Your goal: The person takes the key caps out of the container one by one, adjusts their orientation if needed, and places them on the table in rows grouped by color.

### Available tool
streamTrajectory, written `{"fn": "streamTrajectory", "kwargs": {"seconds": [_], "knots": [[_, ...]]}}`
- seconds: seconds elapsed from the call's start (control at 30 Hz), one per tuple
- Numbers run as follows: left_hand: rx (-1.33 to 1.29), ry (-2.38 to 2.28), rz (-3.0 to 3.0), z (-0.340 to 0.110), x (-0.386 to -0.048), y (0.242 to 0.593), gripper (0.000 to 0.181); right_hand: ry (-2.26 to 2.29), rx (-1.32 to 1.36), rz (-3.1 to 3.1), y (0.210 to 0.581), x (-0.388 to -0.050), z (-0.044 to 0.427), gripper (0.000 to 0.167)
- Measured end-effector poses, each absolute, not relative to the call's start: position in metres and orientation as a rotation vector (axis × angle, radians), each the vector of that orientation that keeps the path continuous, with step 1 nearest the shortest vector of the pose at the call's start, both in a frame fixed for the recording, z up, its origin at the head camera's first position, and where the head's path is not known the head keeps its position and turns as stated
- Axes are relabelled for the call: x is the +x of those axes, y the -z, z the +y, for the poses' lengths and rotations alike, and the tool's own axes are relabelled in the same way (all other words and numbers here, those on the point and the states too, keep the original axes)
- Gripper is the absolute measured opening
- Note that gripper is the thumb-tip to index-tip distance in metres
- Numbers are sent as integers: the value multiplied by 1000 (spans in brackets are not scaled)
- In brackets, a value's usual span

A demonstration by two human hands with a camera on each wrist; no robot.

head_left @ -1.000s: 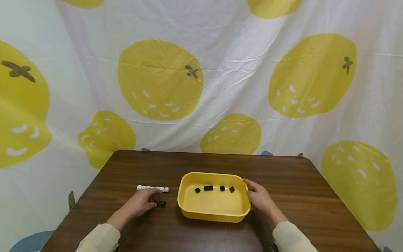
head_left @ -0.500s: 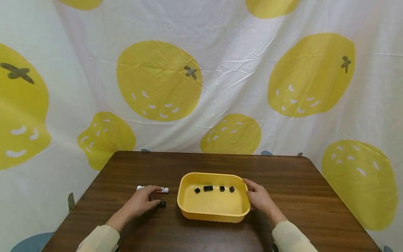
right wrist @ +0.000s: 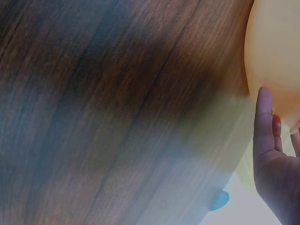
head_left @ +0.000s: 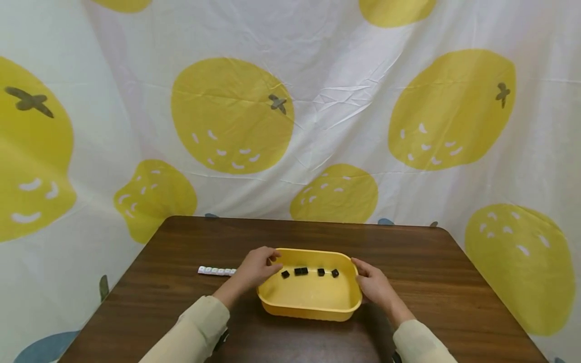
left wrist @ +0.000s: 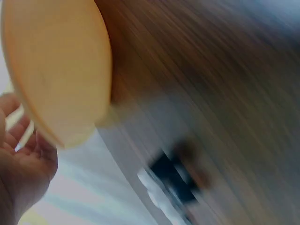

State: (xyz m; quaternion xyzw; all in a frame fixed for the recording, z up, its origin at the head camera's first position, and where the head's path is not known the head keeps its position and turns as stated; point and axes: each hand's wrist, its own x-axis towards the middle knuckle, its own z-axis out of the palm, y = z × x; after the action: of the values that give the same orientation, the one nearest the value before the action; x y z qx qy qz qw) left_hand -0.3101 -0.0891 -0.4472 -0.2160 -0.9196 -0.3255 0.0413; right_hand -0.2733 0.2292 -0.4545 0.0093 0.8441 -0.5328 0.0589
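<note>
Black keycaps [head_left: 298, 271]: apparently mid-loading. Yellow tray [head_left: 310, 311]: right hand [head_left: 374, 284] touching, grip relaxed. Left hand [head_left: 255, 267]: hold indiscernible; any keycap wants releasing inside.

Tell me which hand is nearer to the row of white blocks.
The left. The left hand is just right of the row of white blocks, at the yellow tray's left side; the right hand is across the tray, touching its right side.

Draped nook: fruit-print cloth [head_left: 336, 141], brown table [head_left: 413, 282]
</note>
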Motion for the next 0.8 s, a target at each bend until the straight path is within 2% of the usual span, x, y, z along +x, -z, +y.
{"fn": "streamTrajectory", "kwargs": {"seconds": [0.1,0.3,0.53,0.67,0.8], "knots": [[-686,919,-2839,-69,-315,449,25,1620,23,2559,455,-274,229,53],[-563,713,-2969,-45,-327,459,7,1630,9,2558,454,-273,228,53],[-377,372,-3193,-27,-332,462,12,1623,9,2584,455,-273,228,53],[-380,366,-3157,-26,-331,465,13,1626,12,2583,456,-273,228,53],[-410,543,-3108,-27,-331,466,27,1633,18,2580,455,-272,229,53]]}}
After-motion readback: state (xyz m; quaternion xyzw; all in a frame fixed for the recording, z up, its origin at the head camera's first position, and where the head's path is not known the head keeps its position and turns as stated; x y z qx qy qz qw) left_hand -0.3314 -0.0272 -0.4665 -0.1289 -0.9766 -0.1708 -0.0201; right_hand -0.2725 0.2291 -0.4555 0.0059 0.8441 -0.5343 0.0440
